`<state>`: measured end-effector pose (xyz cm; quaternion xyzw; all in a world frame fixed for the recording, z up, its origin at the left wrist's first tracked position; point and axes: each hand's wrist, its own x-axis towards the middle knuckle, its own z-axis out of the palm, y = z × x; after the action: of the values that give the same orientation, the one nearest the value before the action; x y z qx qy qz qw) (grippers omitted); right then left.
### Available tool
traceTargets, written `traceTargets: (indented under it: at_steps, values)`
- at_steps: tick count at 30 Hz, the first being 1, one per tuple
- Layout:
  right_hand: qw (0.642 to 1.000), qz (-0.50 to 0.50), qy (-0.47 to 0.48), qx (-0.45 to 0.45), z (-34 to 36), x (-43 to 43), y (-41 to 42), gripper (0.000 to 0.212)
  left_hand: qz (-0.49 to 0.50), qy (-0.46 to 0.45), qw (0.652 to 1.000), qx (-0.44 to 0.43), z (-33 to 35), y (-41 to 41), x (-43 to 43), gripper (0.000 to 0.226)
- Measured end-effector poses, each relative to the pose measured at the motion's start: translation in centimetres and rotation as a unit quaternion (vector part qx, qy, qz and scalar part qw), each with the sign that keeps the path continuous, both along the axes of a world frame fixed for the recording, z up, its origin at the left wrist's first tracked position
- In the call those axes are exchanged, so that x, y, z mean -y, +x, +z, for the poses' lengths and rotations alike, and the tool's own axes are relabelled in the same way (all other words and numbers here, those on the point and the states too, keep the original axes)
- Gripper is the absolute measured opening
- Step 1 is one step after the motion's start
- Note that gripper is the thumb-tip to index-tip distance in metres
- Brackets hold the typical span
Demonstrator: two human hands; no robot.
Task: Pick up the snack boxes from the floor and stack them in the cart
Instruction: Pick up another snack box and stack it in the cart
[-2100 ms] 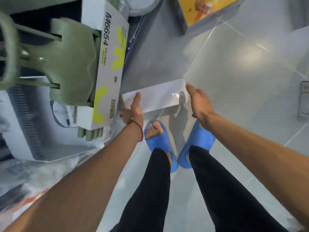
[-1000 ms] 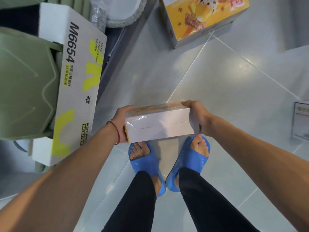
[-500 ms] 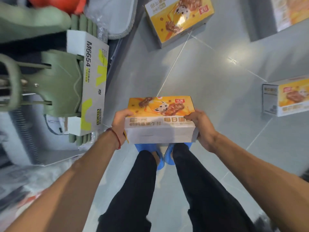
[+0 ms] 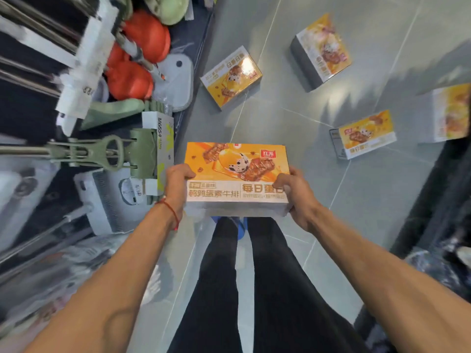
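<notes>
Box (image 4: 237, 171): glossy orange carton, being held level.
Left hand (image 4: 175, 187), right hand (image 4: 295, 196): fingers gripping its ends.
Floor (image 4: 331, 225): grey tiles, bearing four boxes (image 4: 230, 76).

The left hand (image 4: 178, 184) and right hand (image 4: 297, 197) are bare, and so are the left forearm (image 4: 114, 276) and right forearm (image 4: 369, 271), right down to the bottom corners of the view. A thin red cord bracelet (image 4: 171, 211) is tied round the left wrist. The legs are in close-fitting black trousers (image 4: 219, 276), plain and dull. Past them shows a small patch of bright blue footwear (image 4: 241, 225), mostly hidden, its shape not clear.
</notes>
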<state>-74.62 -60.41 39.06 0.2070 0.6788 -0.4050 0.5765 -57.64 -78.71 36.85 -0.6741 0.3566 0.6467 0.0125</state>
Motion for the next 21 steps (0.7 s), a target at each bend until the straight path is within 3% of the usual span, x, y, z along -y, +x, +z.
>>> traceTargets:
  at_steps: [4, 8, 15, 18, 21]
  values:
    - [0.999, -0.016, -0.032, -0.034, 5.8, 0.0, -1.1, 0.044, -0.007, -0.059, 0.997, -0.052, 6.9, -1.3, -0.6, 0.014]
    - [0.994, -0.027, -0.077, -0.071, 11.2, -0.4, -1.8, 0.068, 0.001, -0.089, 0.992, -0.094, 11.7, -1.1, -0.7, 0.024]
    - [0.981, -0.046, -0.140, -0.128, 18.3, -3.1, -0.7, 0.071, -0.032, -0.134, 0.986, -0.095, 13.8, 0.0, 0.3, 0.095]
    - [0.974, -0.076, -0.151, -0.153, 20.0, -4.3, 0.6, 0.088, -0.069, -0.144, 0.980, -0.120, 20.1, -1.5, -0.9, 0.077]
    - [0.963, -0.125, -0.161, -0.178, 21.5, -5.6, 2.6, 0.076, -0.118, -0.132, 0.967, -0.182, 23.0, -2.0, -1.7, 0.059]
